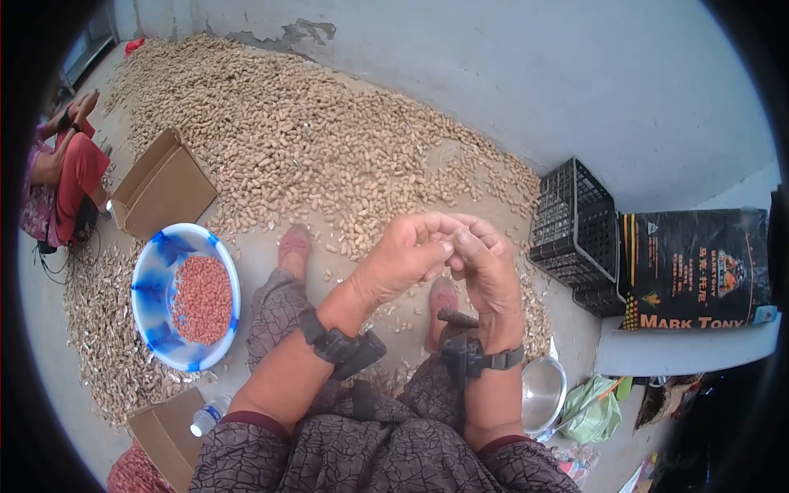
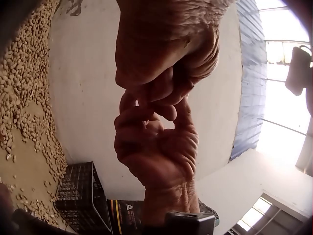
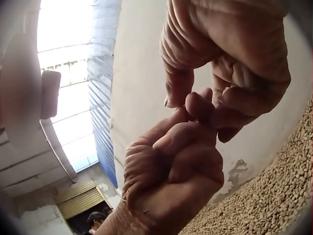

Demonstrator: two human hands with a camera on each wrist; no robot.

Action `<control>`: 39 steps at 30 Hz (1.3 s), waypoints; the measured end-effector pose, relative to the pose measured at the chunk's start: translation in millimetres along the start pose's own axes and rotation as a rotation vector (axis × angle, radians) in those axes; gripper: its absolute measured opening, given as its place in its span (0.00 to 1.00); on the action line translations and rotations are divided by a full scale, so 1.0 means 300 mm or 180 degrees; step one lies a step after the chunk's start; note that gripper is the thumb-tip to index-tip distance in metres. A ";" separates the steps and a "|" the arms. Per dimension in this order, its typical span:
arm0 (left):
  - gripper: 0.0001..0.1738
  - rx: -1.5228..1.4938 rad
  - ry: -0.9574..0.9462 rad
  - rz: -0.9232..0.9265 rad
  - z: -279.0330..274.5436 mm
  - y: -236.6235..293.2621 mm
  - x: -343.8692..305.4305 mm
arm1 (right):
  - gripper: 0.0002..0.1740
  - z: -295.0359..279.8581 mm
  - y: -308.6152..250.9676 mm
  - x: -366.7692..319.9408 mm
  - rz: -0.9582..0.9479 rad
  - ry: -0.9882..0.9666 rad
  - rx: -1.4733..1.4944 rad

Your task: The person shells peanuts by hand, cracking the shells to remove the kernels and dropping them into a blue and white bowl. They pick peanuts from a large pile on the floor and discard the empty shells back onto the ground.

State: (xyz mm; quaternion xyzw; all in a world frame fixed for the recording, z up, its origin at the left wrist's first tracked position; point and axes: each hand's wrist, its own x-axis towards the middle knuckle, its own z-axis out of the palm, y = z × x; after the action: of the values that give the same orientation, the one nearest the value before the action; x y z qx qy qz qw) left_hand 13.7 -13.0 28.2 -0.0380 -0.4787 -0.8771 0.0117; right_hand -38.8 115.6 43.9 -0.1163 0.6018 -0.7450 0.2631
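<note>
Right of the basin [image 1: 151, 287], any item between left hand [image 1: 403, 253] and right hand [image 1: 495, 271]: obscured; left of the basin, seated person [image 1: 78, 168]: partly cut off.

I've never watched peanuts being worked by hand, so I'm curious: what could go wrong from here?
The left hand and right hand meet away from the blue-and-white basin, so anything small between them might slip and fall outside it. The basin also stands beside the left leg; a shift could bump it and spill the red peanut kernels.
</note>
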 end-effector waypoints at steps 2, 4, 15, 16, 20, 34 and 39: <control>0.14 0.0272 -0.0008 -0.0015 -0.007 -0.007 0.000 | 0.21 -0.002 0.002 -0.002 0.0035 -0.0093 0.0048; 0.15 0.0543 -0.0022 -0.0024 -0.005 -0.004 0.000 | 0.23 0.005 -0.005 -0.008 0.0097 -0.0224 0.0053; 0.15 0.0565 -0.0255 -0.0032 0.005 0.012 -0.006 | 0.25 -0.005 -0.015 -0.016 0.0162 -0.0459 -0.0111; 0.15 0.0566 -0.0257 -0.0035 0.007 0.015 -0.005 | 0.24 -0.003 -0.014 -0.016 0.0115 -0.0381 -0.0063; 0.15 0.0610 -0.0310 0.0286 0.010 -0.008 0.005 | 0.23 -0.015 -0.005 -0.013 0.0150 -0.0347 -0.0029; 0.15 0.0756 -0.0343 0.0675 0.026 -0.016 -0.006 | 0.13 -0.014 0.016 -0.008 0.0118 -0.0208 0.0323; 0.17 0.1029 -0.0390 0.0463 0.025 0.003 -0.003 | 0.15 -0.026 0.029 0.002 0.0064 -0.0252 0.0520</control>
State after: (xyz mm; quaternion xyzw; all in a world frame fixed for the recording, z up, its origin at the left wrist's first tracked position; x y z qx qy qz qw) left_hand 15.2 -7.2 32.8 -0.1236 -0.6092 -0.7816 0.0519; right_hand -41.0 120.6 33.6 -0.1178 0.5293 -0.7838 0.3029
